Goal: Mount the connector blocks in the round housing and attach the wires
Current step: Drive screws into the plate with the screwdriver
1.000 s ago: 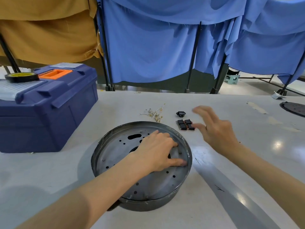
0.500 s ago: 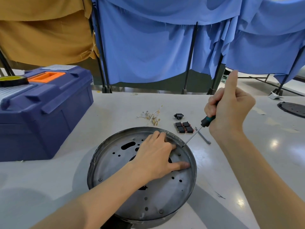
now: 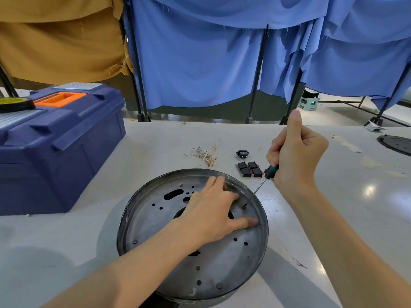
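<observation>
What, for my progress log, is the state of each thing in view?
round housing: flat on the table, open side up, no blocks mounted.
left hand: pressing flat on the housing floor.
right hand: gripping the screwdriver handle.
screwdriver: tilted, tip down on the housing floor.
connector blocks: grouped on the table, unmounted.
wires: loose pile on the table, unattached.
toolbox: lid closed.

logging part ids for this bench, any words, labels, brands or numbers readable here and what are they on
No text can be read in this view.
The pale label on the blue toolbox lid: too blurred to read.
The connector blocks, screwdriver and round housing: no markings visible.
</observation>
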Demonstrator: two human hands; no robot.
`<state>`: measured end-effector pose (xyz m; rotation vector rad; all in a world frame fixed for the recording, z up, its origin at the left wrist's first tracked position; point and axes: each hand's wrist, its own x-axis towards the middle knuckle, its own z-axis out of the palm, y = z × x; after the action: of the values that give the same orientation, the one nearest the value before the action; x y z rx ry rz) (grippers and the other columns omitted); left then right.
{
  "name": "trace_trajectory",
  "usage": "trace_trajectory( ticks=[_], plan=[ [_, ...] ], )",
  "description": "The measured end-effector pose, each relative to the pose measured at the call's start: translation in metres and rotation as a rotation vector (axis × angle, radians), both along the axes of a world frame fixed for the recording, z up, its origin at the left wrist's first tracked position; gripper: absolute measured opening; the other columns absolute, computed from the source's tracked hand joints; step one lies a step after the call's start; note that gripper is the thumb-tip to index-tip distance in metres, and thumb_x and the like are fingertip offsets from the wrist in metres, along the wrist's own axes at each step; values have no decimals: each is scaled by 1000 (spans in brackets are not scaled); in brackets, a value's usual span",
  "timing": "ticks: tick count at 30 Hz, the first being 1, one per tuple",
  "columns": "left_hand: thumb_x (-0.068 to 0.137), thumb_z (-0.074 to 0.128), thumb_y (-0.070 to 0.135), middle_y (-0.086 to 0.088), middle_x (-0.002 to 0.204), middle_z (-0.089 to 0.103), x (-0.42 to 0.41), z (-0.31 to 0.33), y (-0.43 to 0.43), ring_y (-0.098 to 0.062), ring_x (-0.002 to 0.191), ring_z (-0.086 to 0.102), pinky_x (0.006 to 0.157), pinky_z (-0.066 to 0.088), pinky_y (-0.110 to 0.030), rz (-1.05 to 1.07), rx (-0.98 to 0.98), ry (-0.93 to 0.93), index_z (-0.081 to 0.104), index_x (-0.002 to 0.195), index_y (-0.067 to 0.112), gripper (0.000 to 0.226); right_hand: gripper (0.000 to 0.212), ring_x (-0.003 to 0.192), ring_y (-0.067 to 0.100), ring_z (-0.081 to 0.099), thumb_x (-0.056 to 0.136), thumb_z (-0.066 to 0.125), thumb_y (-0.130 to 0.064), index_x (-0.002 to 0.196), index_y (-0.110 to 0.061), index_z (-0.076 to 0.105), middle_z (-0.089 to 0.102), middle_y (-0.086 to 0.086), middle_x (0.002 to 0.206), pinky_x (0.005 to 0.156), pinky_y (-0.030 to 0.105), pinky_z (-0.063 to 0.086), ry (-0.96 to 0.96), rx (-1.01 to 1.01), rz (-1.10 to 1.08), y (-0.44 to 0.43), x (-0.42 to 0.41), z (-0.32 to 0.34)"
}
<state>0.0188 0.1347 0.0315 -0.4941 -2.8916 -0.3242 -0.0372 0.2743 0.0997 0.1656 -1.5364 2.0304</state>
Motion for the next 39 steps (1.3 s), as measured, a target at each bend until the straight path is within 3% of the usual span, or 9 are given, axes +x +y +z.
trace_trajectory(
  ticks=[18, 21, 25, 29, 31, 34, 36, 39],
  plan=[
    [74, 42, 83, 8, 103, 37, 0, 0, -1, -13, 110, 33, 68, 35, -31, 9, -7, -13, 59, 127, 26, 79, 65, 28, 18, 35, 102, 49, -30, 39, -12, 45, 40, 0, 37, 39, 21, 31, -8, 13, 54, -3, 0, -2],
    [74, 42, 83, 7, 109, 41, 0, 0, -1, -13, 110, 33, 70, 37, -31, 11, -6, -20, 58, 128, 27, 80, 50, 38, 20, 47, 95, 48, -28, 49, -11, 54, 53, 3, 49, 45, 24, 41, -17, 119, 250, 2, 4, 3],
    [73, 43, 83, 6, 112, 42, 0, 0, -1, -13, 110, 34, 69, 35, -31, 14, -4, -22, 58, 128, 27, 80, 25, 62, 20, 61, 79, 41, -20, 75, -7, 62, 65, 5, 75, 66, 29, 53, -47, 376, 565, 19, 6, 12],
    [73, 43, 83, 7, 111, 40, 0, 0, -1, -13, 111, 32, 69, 35, -31, 8, 8, -16, 58, 128, 28, 79, 28, 88, 18, 73, 96, 49, -1, 115, -16, 64, 73, -3, 100, 80, 26, 58, -2, 678, 540, 32, 11, 16],
    [72, 43, 84, 8, 108, 37, 0, 0, -1, -12, 110, 31, 67, 35, -30, 8, 17, -7, 59, 127, 29, 80, 44, 85, 18, 74, 93, 61, -8, 133, -24, 54, 73, -1, 99, 78, 21, 57, 66, 734, 489, 33, 17, 16],
    [71, 42, 86, 11, 103, 32, -1, 0, -1, -10, 107, 28, 65, 34, -30, 7, 9, 8, 60, 126, 28, 81, 52, 76, 14, 74, 78, 68, -30, 129, -24, 58, 70, 2, 89, 76, 25, 60, 125, 766, 356, 27, 25, 12],
    [71, 43, 85, 11, 102, 32, -1, 0, -1, -8, 105, 28, 63, 33, -29, 0, 5, 14, 61, 124, 28, 80, 48, 81, 14, 73, 79, 67, -38, 124, -20, 61, 68, 0, 96, 80, 27, 60, 94, 840, 310, 26, 27, 12],
    [72, 44, 84, 13, 103, 32, -2, 0, -1, -7, 106, 29, 62, 32, -28, 1, 9, 16, 62, 123, 29, 77, 40, 107, 5, 64, 94, 61, -17, 134, -19, 55, 58, -8, 129, 87, 14, 53, 81, 1016, 319, 33, 23, 19]
  ],
)
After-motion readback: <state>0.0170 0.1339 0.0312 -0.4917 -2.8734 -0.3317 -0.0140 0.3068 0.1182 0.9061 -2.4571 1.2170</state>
